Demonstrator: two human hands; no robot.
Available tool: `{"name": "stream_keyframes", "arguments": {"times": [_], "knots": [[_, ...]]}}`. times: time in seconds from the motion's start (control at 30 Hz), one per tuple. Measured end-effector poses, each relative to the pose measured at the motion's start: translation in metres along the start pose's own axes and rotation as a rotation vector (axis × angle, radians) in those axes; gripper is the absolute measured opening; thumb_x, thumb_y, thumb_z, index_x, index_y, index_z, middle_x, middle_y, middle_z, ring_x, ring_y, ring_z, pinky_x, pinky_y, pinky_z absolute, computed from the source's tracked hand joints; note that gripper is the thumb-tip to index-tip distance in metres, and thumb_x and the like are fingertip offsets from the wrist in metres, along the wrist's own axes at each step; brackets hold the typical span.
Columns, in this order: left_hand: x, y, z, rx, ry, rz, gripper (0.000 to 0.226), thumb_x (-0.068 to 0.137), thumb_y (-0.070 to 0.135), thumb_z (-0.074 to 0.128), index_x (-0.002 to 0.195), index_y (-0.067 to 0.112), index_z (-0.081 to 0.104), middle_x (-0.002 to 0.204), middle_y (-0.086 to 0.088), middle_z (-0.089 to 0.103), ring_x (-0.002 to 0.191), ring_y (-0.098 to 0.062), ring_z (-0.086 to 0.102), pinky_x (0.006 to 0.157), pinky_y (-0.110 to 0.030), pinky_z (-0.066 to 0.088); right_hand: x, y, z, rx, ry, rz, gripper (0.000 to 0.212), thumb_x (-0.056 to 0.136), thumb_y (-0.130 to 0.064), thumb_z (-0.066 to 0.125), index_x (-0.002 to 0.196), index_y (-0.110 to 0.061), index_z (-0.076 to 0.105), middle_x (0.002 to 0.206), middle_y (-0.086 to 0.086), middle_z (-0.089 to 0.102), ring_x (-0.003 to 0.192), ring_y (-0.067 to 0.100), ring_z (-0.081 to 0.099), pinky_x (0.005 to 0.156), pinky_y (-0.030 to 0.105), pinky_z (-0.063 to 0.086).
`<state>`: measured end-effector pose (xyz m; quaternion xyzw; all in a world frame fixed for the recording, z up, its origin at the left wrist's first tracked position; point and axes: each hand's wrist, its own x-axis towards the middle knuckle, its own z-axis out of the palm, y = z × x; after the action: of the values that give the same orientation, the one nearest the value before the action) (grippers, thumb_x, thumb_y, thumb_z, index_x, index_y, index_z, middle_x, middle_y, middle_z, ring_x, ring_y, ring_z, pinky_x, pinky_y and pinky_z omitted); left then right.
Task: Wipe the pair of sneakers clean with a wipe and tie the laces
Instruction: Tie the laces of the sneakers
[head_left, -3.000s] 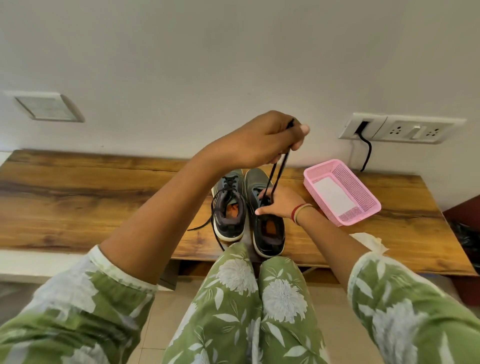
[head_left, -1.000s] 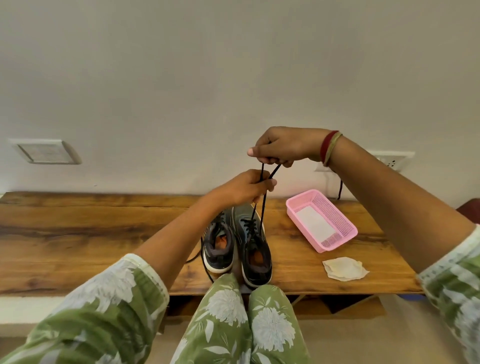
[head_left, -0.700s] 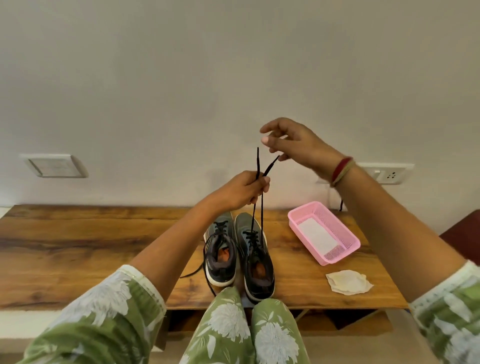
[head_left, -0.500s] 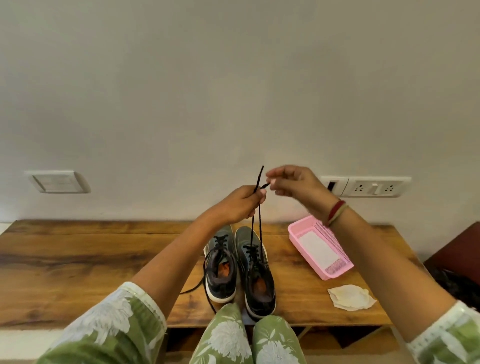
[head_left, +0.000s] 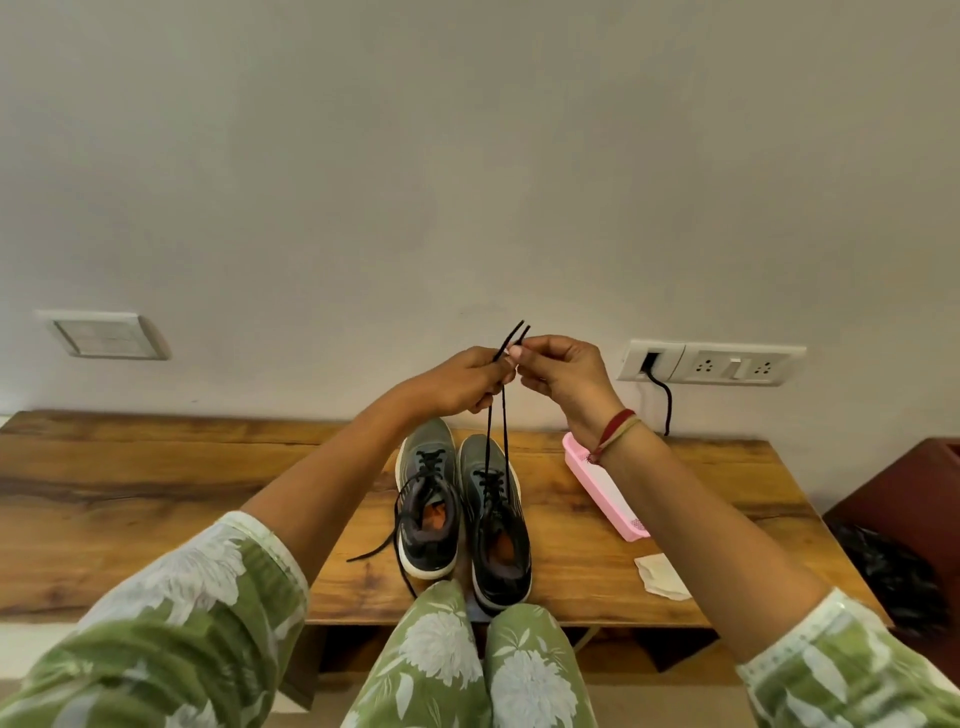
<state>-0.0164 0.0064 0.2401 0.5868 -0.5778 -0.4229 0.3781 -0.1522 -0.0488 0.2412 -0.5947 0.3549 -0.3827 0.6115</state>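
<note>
1. Hands. Both are raised above the pair of sneakers, close together.
- The left hand (head_left: 457, 382) is curled and grips the two black lace strands (head_left: 496, 421) between thumb and fingers.
- The right hand (head_left: 563, 371) pinches the same strands just below their tips, which project above the fingers.

2. Laces. The two strands run taut and side by side from the hands down to the eyelets of the right-side grey-and-black mesh sneaker with a white sole (head_left: 497, 525).

3. Sneakers. Both stand side by side, toes toward the wall, at the near edge of the brown wooden plank surface (head_left: 156, 493). The left-side matching sneaker (head_left: 427, 512) is untied. Its loose black lace (head_left: 371, 551) trails onto the surface.

4. Other items.
- A pink perforated plastic basket (head_left: 605, 493) sits to the right of the sneakers, partly hidden by the right forearm.
- A crumpled white wipe (head_left: 660, 577) lies near the front edge, apart from the basket.
- A white wall socket panel (head_left: 717, 364) carries a plugged black cable (head_left: 666, 405).
</note>
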Motion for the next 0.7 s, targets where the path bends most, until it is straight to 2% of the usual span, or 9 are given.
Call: {"name": "stream_keyframes", "arguments": {"times": [0.1,0.17,0.2,0.3,0.43,0.5,0.57,0.63,0.7], "knots": [[-0.0007,0.0020,0.0006,0.026,0.074,-0.007,0.027,0.104,0.024,0.031,0.099,0.007,0.051,0.067,0.001,0.036,0.056,-0.011,0.032,0.050,-0.020,0.030,0.0034,0.0033,0.0011,0.025,0.037,-0.011,0.001,0.087,-0.011,0.063,0.087,-0.011,0.064,0.091,0.010,0.065,0.091,0.022,0.062,0.082,0.033,0.052],[0.0007,0.0031,0.0031,0.092,0.169,-0.005,0.024,0.103,0.020,0.031,0.121,0.011,0.044,0.072,0.001,0.038,0.060,-0.010,0.036,0.053,-0.022,0.033,0.0051,0.0024,0.0024,0.056,0.095,-0.035,0.004,0.090,-0.011,0.059,0.088,-0.012,0.061,0.092,0.008,0.065,0.095,0.023,0.062,0.086,0.034,0.051],[0.0015,0.0030,0.0042,0.122,0.205,0.002,0.024,0.102,0.018,0.031,0.124,0.012,0.040,0.073,0.001,0.039,0.061,-0.011,0.036,0.055,-0.024,0.033,0.0056,0.0012,0.0027,0.053,0.118,-0.057,0.005,0.091,-0.010,0.058,0.088,-0.013,0.060,0.091,0.007,0.065,0.094,0.022,0.063,0.085,0.032,0.051],[0.0048,0.0001,0.0044,0.082,0.279,0.002,0.015,0.101,0.022,0.027,0.106,0.011,0.036,0.072,-0.001,0.037,0.059,-0.013,0.031,0.053,-0.028,0.028,0.0041,-0.0016,0.0021,0.055,0.100,-0.109,0.003,0.090,-0.005,0.058,0.092,-0.007,0.059,0.088,0.007,0.066,0.082,0.016,0.067,0.076,0.026,0.053],[0.0060,0.0016,0.0043,-0.081,0.314,0.034,0.022,0.098,0.020,0.025,0.078,0.018,0.037,0.066,0.001,0.034,0.054,-0.011,0.026,0.050,-0.025,0.023,0.0032,-0.0003,0.0005,-0.009,0.132,-0.142,0.007,0.085,-0.004,0.065,0.092,-0.006,0.067,0.083,0.005,0.067,0.072,0.014,0.066,0.069,0.022,0.054],[0.0043,0.0048,0.0074,-0.144,0.315,0.036,0.025,0.098,0.014,0.025,0.076,0.016,0.037,0.067,-0.002,0.036,0.053,-0.012,0.027,0.049,-0.025,0.022,0.0048,-0.0014,-0.0004,0.016,0.181,-0.134,0.007,0.084,-0.004,0.066,0.089,-0.009,0.069,0.079,0.005,0.067,0.072,0.014,0.065,0.066,0.020,0.052],[0.0054,0.0071,0.0091,-0.081,0.351,0.056,0.025,0.099,0.012,0.027,0.078,0.013,0.039,0.071,-0.004,0.038,0.057,-0.014,0.034,0.052,-0.026,0.028,0.0056,-0.0025,-0.0003,0.032,0.185,-0.127,0.008,0.083,-0.004,0.067,0.088,-0.010,0.069,0.079,0.004,0.067,0.072,0.014,0.065,0.068,0.020,0.053],[0.0065,0.0081,0.0084,0.037,0.375,0.081,0.029,0.101,0.015,0.028,0.076,0.014,0.042,0.074,-0.003,0.040,0.068,-0.018,0.041,0.060,-0.028,0.034,0.0055,-0.0018,0.0012,0.028,0.172,-0.130,0.008,0.083,-0.005,0.067,0.088,-0.011,0.069,0.080,0.004,0.068,0.073,0.013,0.064,0.069,0.019,0.053],[0.0055,0.0100,0.0058,0.037,0.344,0.056,0.033,0.104,0.024,0.028,0.081,0.012,0.049,0.080,-0.002,0.046,0.072,-0.017,0.049,0.064,-0.025,0.042,0.0059,-0.0005,0.0022,-0.001,0.192,-0.143,0.006,0.085,-0.007,0.066,0.088,-0.012,0.068,0.079,0.002,0.067,0.074,0.011,0.063,0.072,0.020,0.052]]}}
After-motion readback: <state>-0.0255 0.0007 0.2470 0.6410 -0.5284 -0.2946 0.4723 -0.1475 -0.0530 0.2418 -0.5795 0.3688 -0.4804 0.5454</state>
